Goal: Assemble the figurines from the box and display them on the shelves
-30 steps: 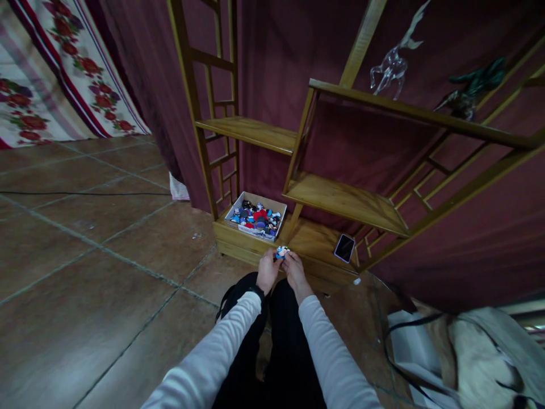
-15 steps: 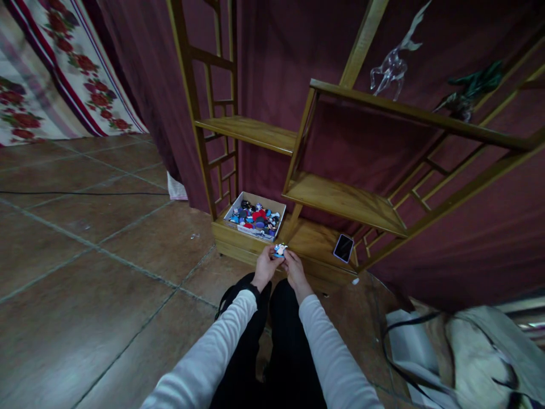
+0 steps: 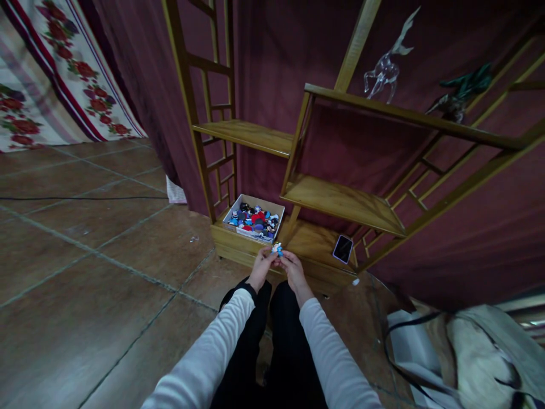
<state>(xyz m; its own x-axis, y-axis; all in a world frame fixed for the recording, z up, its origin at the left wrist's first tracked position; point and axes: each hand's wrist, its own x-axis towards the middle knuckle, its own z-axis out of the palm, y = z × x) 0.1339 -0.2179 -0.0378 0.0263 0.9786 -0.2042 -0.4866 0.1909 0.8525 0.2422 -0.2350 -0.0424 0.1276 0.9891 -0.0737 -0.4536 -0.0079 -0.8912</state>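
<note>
A small blue and white toy figurine (image 3: 277,249) is held between the fingertips of both hands, just in front of the low shelf. My left hand (image 3: 262,268) grips it from the left side, fingers closed. From the right, my right hand (image 3: 293,269) pinches it as well. Right behind the hands, a shallow cardboard box (image 3: 276,234) stands on the bottom shelf. Several small figurines (image 3: 258,218) in red, blue, purple, black and white lie jumbled inside it. The figurine's finer details are too small to make out.
A wooden display shelf (image 3: 247,136) rises in front of me. On its bottom board lies a phone (image 3: 343,249). Higher up stand a clear glass horse (image 3: 385,72) and a dark green ornament (image 3: 462,91). A pale bag (image 3: 481,352) sits on the tiled floor at right.
The figurine has been turned between my fingers and shows a different side. Both hands have shifted slightly, and the view has moved a little. The box and phone stay in place.
</note>
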